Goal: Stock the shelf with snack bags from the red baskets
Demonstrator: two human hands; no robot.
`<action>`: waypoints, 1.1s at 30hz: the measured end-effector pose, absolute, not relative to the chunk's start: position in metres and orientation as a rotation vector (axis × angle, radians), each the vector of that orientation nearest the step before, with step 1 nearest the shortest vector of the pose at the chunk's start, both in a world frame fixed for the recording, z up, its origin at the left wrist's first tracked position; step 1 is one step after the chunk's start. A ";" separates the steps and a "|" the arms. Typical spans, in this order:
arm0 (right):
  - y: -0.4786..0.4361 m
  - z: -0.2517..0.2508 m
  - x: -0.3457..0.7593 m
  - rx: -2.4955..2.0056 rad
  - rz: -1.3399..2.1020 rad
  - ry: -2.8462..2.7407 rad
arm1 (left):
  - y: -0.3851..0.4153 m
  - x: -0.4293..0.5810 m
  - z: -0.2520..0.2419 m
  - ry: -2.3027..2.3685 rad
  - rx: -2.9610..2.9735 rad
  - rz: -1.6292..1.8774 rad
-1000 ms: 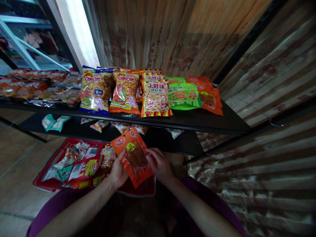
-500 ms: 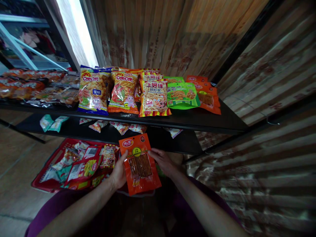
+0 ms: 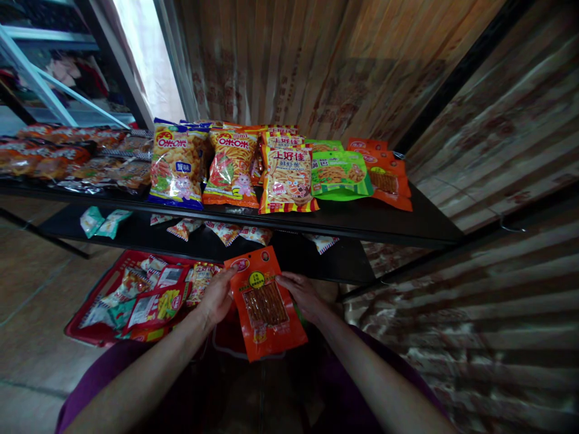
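Note:
Both hands hold one orange snack packet (image 3: 266, 306), its front with brown sticks in a window facing me, slightly tilted. My left hand (image 3: 219, 295) pinches its upper left edge, and my right hand (image 3: 301, 294) grips the upper right edge. Beyond it, on the black shelf (image 3: 389, 220), stand a blue-edged bag (image 3: 176, 166), an orange-edged bag (image 3: 231, 169), a red-and-yellow prawn cracker bag (image 3: 288, 179), a green packet (image 3: 341, 175) and similar orange packets (image 3: 389, 179) at the right end.
Below the left of the shelf, a red basket (image 3: 81, 319) holds mixed snack bags. Small packets (image 3: 108, 223) lie on the lower shelf (image 3: 145, 238). Brown packs (image 3: 54, 158) fill the upper shelf's left. A curtain (image 3: 474, 313) hangs at the right.
The orange packet has shifted slightly right and tilted a little more. My left hand has moved up along its left edge. The view has shifted slightly.

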State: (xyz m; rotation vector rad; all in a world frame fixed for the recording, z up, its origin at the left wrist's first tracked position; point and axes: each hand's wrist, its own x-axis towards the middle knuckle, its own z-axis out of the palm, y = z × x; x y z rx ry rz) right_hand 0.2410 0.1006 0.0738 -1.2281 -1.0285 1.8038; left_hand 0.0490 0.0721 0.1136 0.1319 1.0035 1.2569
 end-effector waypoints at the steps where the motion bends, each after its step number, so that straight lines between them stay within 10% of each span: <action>1: 0.100 0.074 0.240 -1.227 1.804 -1.050 | 0.073 0.049 0.113 1.037 0.124 1.278; 33: 0.084 0.073 0.253 -1.004 2.149 -0.960 | 0.069 0.048 0.111 0.920 0.068 1.077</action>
